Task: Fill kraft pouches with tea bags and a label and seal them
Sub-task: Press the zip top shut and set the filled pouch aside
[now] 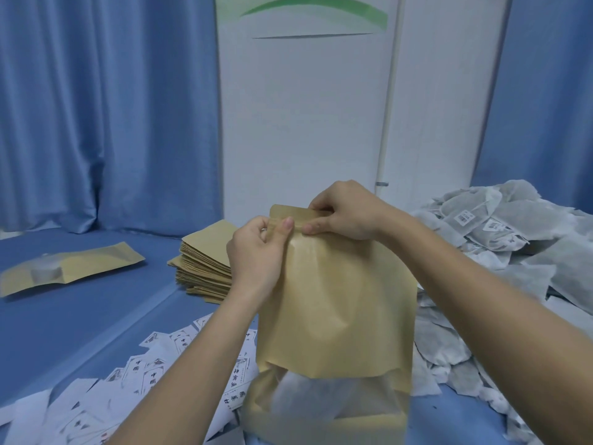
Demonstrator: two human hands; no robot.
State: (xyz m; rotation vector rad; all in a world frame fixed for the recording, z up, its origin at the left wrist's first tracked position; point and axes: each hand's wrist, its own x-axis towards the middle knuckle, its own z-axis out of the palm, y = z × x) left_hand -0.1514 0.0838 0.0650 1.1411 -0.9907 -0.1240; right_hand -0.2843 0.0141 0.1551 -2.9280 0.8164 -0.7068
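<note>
One upright pouch (333,303) at centre; left hand (256,252) and right hand (346,213) both pinch its top edge. One filled pouch (67,268) at nine o'clock; one stack (205,261) at eleven; tea bags (513,252) heaped at three.

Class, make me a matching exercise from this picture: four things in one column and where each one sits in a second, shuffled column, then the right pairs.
Things:
1. stack of empty pouches
2. heap of tea bags
3. paper labels
4. upright pouch

Places:
A. held at its top by both hands
B. far right
C. near left, scattered
D. centre, behind the left hand

Pairs: 1-D, 2-B, 3-C, 4-A
</note>
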